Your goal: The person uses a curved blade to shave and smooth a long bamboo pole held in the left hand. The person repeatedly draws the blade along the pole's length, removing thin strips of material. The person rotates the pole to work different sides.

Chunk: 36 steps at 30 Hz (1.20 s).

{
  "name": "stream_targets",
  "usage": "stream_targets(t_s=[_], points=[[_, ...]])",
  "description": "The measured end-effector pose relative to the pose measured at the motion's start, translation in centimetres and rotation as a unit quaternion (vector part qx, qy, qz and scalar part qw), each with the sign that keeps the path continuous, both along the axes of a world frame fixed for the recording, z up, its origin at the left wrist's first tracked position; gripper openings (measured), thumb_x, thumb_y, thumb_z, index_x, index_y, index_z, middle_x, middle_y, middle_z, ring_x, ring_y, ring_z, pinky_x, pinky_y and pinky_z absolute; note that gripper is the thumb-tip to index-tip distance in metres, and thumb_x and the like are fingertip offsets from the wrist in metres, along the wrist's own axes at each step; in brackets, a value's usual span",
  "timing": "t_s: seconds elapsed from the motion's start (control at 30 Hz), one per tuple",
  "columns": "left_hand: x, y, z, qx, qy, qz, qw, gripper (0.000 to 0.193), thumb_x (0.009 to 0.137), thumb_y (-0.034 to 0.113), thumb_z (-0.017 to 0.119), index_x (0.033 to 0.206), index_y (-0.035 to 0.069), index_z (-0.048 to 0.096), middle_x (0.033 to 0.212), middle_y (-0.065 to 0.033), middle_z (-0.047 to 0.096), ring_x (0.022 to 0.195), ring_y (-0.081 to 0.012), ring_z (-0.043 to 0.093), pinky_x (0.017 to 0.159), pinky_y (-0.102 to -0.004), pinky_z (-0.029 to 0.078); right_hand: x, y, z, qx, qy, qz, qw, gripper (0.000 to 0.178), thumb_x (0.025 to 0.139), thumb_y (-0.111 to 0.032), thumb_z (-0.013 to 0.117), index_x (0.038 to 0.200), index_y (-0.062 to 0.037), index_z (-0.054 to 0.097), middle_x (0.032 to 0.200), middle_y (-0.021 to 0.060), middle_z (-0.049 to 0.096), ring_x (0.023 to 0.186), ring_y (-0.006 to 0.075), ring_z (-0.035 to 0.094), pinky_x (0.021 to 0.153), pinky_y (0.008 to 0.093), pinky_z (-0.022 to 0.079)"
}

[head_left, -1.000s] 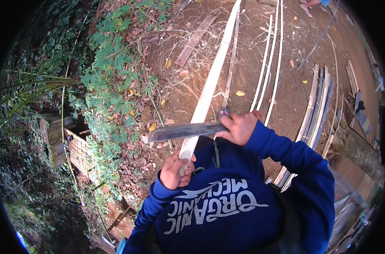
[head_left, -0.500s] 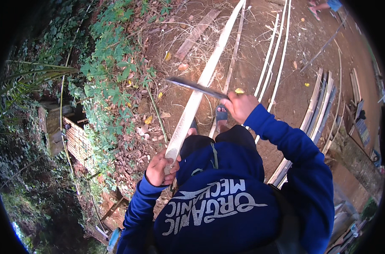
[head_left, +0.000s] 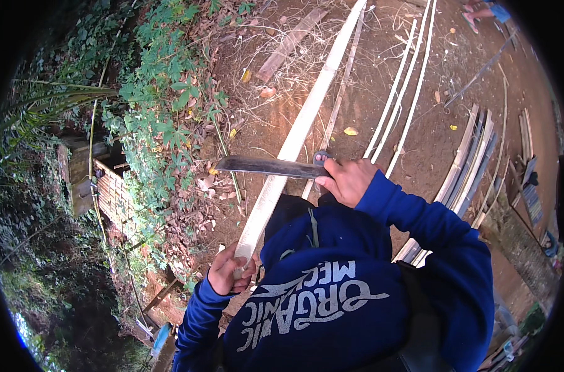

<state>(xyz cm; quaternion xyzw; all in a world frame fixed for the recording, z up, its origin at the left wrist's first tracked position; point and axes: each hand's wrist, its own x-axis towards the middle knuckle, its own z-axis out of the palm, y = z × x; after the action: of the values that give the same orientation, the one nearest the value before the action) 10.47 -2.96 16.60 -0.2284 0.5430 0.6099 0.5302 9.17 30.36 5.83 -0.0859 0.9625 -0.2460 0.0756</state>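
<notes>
The person's left hand (head_left: 229, 271) pinches the near end of a long pale strip (head_left: 304, 118) slanting away from the body. Slightly farther, the right hand (head_left: 350, 181) wraps tightly around a machete (head_left: 257, 166), its dark blade crossing the strip. Beyond, thin slats (head_left: 392, 90) and a brown plank (head_left: 292, 44) lie on soil (head_left: 443, 133).

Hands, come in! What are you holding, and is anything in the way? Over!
Left hand gripping pale strip, near end. Right hand holding long knife, crossing over strip. Nothing seen blocking it.
</notes>
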Motion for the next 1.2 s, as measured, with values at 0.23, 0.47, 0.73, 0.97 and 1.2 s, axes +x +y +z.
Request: stream_targets(t_s=[0.23, 0.47, 0.73, 0.97, 1.2], points=[[-0.4, 1.0, 0.1, -0.015, -0.026, 0.017, 0.999, 0.026, 0.079, 0.015, 0.045, 0.098, -0.002, 0.049, 0.058, -0.0049, 0.041, 0.035, -0.0076, 0.027, 0.030, -0.0231, 0.021, 1.4, -0.8, 0.3, -0.001, -0.004, 0.044, 0.999, 0.039, 0.095, -0.041, 0.046, 0.087, -0.0035, 0.055, 0.058, 0.0168, 0.058, 0.056, 0.0345, 0.063, 0.051, 0.0470, 0.050], [-0.4, 0.7, 0.7, -0.023, -0.033, 0.016, 0.999, 0.026, 0.079, 0.015, 0.044, 0.097, -0.002, 0.049, 0.058, -0.0051, 0.041, 0.035, -0.0079, 0.027, 0.029, -0.0232, 0.023, -0.1, 2.4, -0.4, 0.009, -0.066, -0.056, 0.996, 0.042, 0.095, -0.042, 0.044, 0.086, -0.0039, 0.057, 0.067, 0.0186, 0.061, 0.058, 0.0359, 0.063, 0.053, 0.0471, 0.050], [0.0, 0.6, 1.6, 0.000, -0.060, 0.037, 0.997, 0.025, 0.078, 0.014, 0.044, 0.095, -0.002, 0.049, 0.056, -0.0048, 0.038, 0.034, -0.0087, 0.027, 0.028, -0.0236, 0.022, -2.1, 6.2, -2.1, 0.081, 0.003, -0.099, 0.992, 0.043, 0.095, -0.044, 0.042, 0.089, -0.0050, 0.057, 0.071, 0.0178, 0.063, 0.059, 0.0357, 0.064, 0.053, 0.0470, 0.051], [1.1, -2.3, 2.1, 0.033, -0.109, 0.066, 0.991, 0.022, 0.076, 0.012, 0.046, 0.092, -0.003, 0.051, 0.054, -0.0055, 0.039, 0.033, -0.0093, 0.028, 0.027, -0.0241, 0.021, -1.4, 8.1, -3.7, 0.070, 0.019, -0.027, 0.997, 0.049, 0.097, -0.049, 0.035, 0.095, -0.0047, 0.056, 0.064, 0.0150, 0.061, 0.057, 0.0352, 0.063, 0.052, 0.0478, 0.052], [1.2, -2.1, 1.4, -0.016, -0.112, 0.033, 0.993, 0.023, 0.075, 0.012, 0.046, 0.095, 0.001, 0.050, 0.056, -0.0067, 0.040, 0.034, -0.0105, 0.027, 0.029, -0.0253, 0.021, -0.5, 5.3, -4.0, 0.040, 0.062, -0.002, 0.997, 0.046, 0.096, -0.046, 0.039, 0.086, -0.0040, 0.055, 0.061, 0.0152, 0.060, 0.054, 0.0329, 0.063, 0.051, 0.0476, 0.051]])
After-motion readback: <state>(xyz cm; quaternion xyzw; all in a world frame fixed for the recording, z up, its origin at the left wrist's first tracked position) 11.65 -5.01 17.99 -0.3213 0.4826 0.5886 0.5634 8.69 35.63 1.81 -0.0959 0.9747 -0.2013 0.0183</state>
